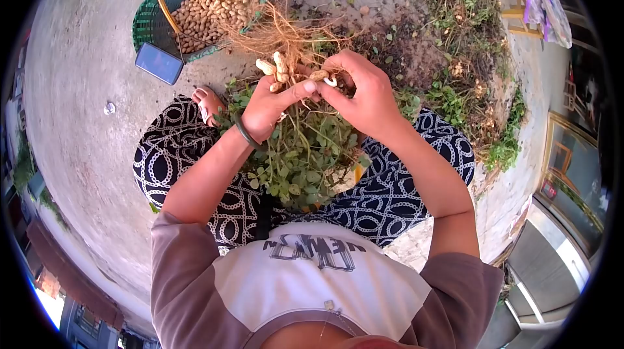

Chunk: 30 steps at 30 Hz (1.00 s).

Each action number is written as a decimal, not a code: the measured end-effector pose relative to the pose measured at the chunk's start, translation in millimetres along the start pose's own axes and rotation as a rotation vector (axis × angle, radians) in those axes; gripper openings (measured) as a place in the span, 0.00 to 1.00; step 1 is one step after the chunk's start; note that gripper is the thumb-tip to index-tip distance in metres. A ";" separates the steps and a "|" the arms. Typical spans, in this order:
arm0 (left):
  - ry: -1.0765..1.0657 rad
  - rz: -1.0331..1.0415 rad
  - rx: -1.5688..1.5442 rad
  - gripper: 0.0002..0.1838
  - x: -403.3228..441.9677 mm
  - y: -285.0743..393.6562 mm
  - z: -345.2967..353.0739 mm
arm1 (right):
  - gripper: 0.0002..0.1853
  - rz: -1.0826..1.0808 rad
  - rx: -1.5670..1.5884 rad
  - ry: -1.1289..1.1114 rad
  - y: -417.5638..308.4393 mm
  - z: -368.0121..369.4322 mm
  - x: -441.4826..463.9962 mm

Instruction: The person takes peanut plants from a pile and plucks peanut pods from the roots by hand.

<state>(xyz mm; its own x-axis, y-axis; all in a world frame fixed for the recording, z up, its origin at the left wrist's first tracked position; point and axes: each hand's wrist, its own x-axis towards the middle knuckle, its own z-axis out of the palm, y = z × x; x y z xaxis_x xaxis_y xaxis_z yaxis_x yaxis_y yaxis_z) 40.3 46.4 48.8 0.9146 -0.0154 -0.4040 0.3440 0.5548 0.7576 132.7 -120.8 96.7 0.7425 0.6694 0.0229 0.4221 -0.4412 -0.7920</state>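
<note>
A peanut plant (296, 147) hangs between my knees, leaves toward me and its tan roots (289, 31) spread away from me. My left hand (270, 105) is closed round the stems just below the roots, with several pale peanuts (281, 66) sticking up beside its fingers. My right hand (364, 92) pinches a peanut (318, 76) at the root base, its thumb and forefinger close to my left thumb. A small white curved piece (331, 81) shows at the right fingertips. The stems inside my left palm are hidden.
A green woven basket (147, 20) with a curved handle holds many peanuts (218, 4) at the upper left. A phone (159, 63) lies against its near side. Pulled plants and soil (468, 43) are heaped at the right. Beyond stands a small wooden stool (517, 14).
</note>
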 end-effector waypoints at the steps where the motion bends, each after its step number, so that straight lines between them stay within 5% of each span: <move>1: 0.026 0.008 0.034 0.15 0.5 -1.0 1.6 | 0.15 -0.018 -0.014 0.009 0.1 0.4 -0.2; 6: 0.077 -0.006 0.071 0.13 -1.0 1.6 7.9 | 0.15 -0.233 -0.045 0.150 8.2 7.4 4.0; 12: 0.096 0.042 0.052 0.16 -3.9 6.4 10.4 | 0.14 0.004 0.163 -0.015 -0.8 3.7 1.1; 30: 0.170 0.169 0.337 0.11 4.2 -3.5 4.4 | 0.11 -0.069 -0.125 -0.050 -0.2 3.2 4.2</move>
<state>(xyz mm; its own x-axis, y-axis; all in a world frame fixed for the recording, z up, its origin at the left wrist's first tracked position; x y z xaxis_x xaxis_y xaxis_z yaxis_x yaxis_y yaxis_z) 43.9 40.7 46.7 0.9257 0.2059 -0.3172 0.2682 0.2340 0.9345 134.1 -115.9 94.9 0.6842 0.7281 0.0421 0.5351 -0.4620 -0.7073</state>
